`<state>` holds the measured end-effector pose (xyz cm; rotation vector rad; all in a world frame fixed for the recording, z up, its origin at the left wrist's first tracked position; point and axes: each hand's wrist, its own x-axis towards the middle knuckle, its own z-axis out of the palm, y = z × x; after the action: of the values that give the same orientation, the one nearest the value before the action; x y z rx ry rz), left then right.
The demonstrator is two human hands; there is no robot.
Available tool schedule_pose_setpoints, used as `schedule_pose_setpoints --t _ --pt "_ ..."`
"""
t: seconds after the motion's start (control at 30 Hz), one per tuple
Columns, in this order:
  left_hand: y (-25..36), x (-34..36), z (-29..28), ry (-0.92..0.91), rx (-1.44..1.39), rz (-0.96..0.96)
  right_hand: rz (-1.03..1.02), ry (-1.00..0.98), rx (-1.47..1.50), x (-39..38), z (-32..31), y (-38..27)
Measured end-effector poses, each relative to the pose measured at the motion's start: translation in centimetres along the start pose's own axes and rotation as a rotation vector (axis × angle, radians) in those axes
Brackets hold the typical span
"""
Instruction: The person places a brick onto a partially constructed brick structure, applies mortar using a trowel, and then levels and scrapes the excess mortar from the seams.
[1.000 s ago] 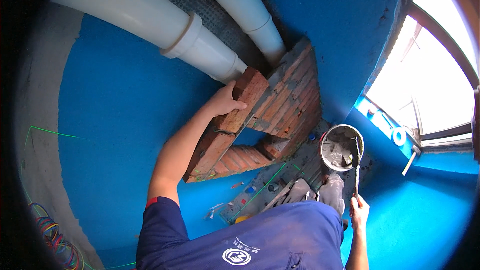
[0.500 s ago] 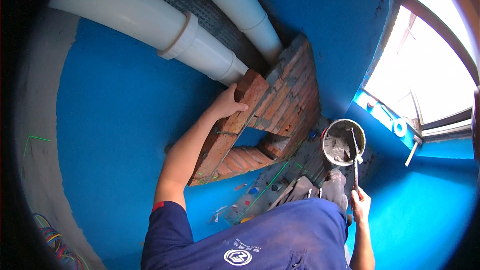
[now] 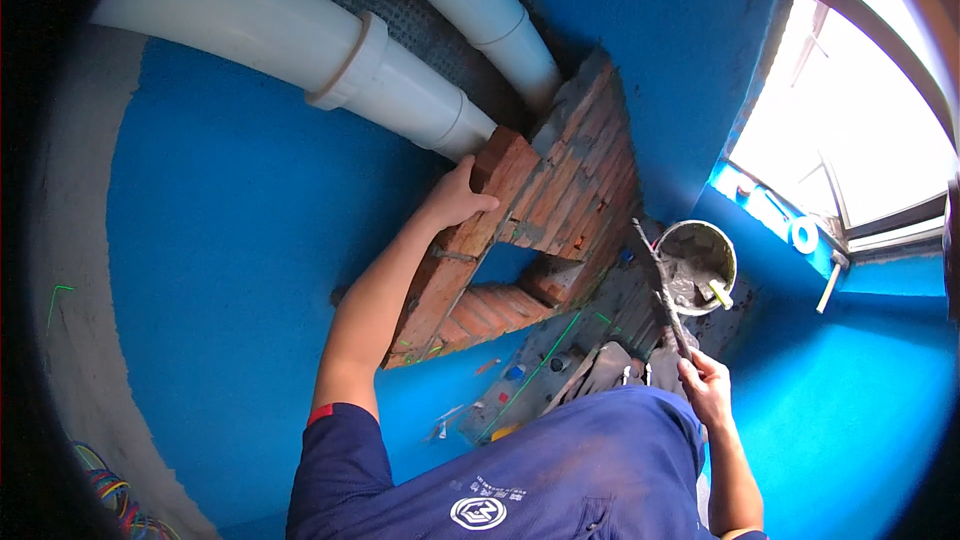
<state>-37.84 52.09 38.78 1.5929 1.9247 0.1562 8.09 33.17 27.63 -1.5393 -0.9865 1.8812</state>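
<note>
Red-brown fired clay at frame centre: a brick [image 3: 508, 168] lies along the upper left edge of a brick wall [image 3: 592, 175], with the left hand [image 3: 462, 202] upon it. Grip: thumb flat on the brick's near face, remaining fingers bent round its left side and partly hidden, hand spread about as wide as the brick is thick. Likely reason: pressure from both sides steadies the piece. Relative position: brick in contact with the left hand, extending to its upper right. Right hand [image 3: 708, 387], lower right of centre: closed round the handle of a trowel [image 3: 662, 285], which points up and left from the fist. Blade seen nearly edge-on; whether it carries a load, cannot tell. Bucket [image 3: 734, 262] of grey mortar [image 3: 688, 285] just to the right of the trowel, a pale yellowish handle [image 3: 720, 293] at its lower right; presumably placed there for short reach by the right hand. Upper left: a wide white pipe [image 3: 270, 25] slants down to behind the brick. Right edge of frame: hammer [image 3: 831, 285] near the window sill, clear of both hands.
</note>
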Motion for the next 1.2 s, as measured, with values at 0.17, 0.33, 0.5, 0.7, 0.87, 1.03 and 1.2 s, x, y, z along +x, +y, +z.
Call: schedule_pose_setpoints --t 0.17,0.33,0.5,0.7,0.87,1.03,1.2 --pt "-0.5 -0.2 0.2 0.044 -0.012 0.044 -0.042 -0.163 -0.03 0.0 2.9 -2.6" --pt "0.3 -0.5 0.4 0.071 0.031 0.044 -0.072 -0.201 0.007 0.6 5.1 -3.0" --pt "0.1 -0.4 0.3 0.01 -0.013 0.012 -0.081 -0.222 -0.051 1.2 6.5 -4.4" --pt "-0.9 -0.2 1.0 0.095 0.022 0.082 0.042 -0.285 -0.189 2.9 8.1 -5.1" --pt "-1.9 0.5 1.4 0.085 0.048 0.042 -0.087 -0.271 -0.295 5.6 11.4 -2.8" --pt "-0.8 0.0 0.8 0.045 0.021 0.074 -0.082 -0.27 -0.183 5.6 13.6 -3.9" --pt "-0.6 -0.3 0.9 0.043 -0.005 0.08 -0.082 -0.277 -0.191 5.4 14.0 -3.7"
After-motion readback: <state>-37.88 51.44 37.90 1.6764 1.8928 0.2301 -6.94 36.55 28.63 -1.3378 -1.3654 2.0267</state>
